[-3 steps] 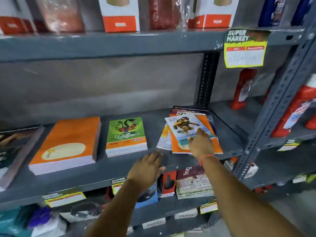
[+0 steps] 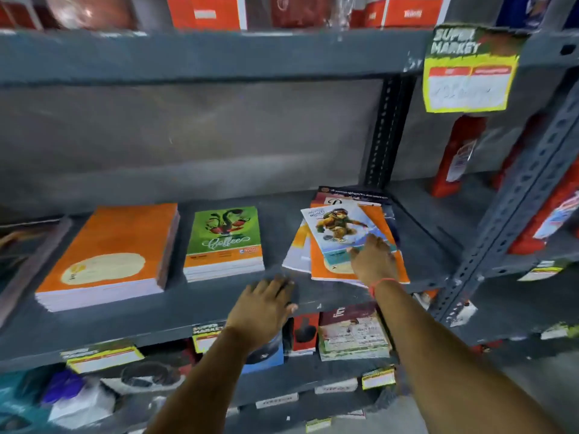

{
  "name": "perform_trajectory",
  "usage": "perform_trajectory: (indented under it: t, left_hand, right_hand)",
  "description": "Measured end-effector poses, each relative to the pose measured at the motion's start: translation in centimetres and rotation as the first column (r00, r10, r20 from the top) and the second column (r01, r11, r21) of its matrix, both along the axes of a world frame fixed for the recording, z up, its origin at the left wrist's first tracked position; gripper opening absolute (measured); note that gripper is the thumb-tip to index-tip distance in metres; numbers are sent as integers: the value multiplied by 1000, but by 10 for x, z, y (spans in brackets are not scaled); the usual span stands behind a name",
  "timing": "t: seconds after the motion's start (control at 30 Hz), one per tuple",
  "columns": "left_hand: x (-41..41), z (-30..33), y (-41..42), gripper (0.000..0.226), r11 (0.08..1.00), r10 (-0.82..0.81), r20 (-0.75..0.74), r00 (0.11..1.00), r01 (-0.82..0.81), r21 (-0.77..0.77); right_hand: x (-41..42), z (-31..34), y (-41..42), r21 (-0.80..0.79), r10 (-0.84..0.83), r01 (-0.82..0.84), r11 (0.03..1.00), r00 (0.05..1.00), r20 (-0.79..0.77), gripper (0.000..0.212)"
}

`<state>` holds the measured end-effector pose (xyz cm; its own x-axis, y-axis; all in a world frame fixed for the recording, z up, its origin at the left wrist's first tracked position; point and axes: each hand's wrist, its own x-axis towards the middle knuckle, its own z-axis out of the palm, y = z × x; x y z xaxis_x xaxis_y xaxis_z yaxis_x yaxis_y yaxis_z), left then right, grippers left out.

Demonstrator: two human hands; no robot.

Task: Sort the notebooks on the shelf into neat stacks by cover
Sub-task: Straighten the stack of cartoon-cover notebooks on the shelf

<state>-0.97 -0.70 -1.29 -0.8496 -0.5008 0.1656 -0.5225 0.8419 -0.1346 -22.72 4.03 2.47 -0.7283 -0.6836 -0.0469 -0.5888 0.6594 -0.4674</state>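
On the grey shelf [image 2: 194,308] lie a neat stack of orange notebooks [image 2: 119,245] at the left and a stack of green "Coffee" notebooks [image 2: 224,236] beside it. Further right is a messy pile of mixed notebooks [image 2: 354,270], with a pale-blue cartoon-cover notebook [image 2: 338,227] on top. My right hand [image 2: 372,261] rests on the near corner of that top notebook, fingers on its cover. My left hand [image 2: 266,308] lies flat on the bare shelf in front of the green stack, fingers apart, holding nothing.
A dark-cover stack [image 2: 22,255] sits at the far left edge. A slotted metal upright [image 2: 513,208] stands right of the pile, with red bottles [image 2: 457,155] behind. A yellow price tag [image 2: 470,70] hangs from the shelf above. Boxed goods [image 2: 351,336] fill the shelf below.
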Motion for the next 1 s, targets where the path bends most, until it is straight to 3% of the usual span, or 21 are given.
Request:
perform_trajectory:
  t: [0.13, 0.27, 0.37, 0.5, 0.6, 0.8, 1.0]
  left_hand:
    - [-6, -14, -7, 55, 997, 53, -9, 999, -53, -58]
    - [-9, -12, -7, 66, 993, 116, 73, 991, -118, 17]
    - [-9, -10, -6, 71, 987, 149, 99, 984, -155, 50]
    - [-9, -15, -7, 70, 982, 163, 42, 986, -166, 89]
    - [-7, -25, -13, 75, 972, 140, 35, 990, -144, 183]
    - [2, -26, -20, 67, 963, 134, -11, 991, -128, 238]
    - [52, -28, -36, 65, 938, 193, -23, 981, -177, 299]
  right_hand:
    - [-30, -9, -17, 44, 7, -5, 999, 1000, -23, 64]
    - [-53, 0, -31, 124, 66, -84, 989, 988, 142, 73]
    - [-60, 1, -38, 160, 73, -100, 982, 983, 169, 79]
    - [-68, 1, -43, 51, -8, -12, 999, 925, 379, 76]
    - [-72, 6, -39, 98, -56, 29, 995, 956, 287, 85]
    - [-76, 15, -33, 64, -105, 84, 994, 853, 512, 56]
    - [-62, 13, -31, 66, -107, 86, 994, 857, 503, 44]
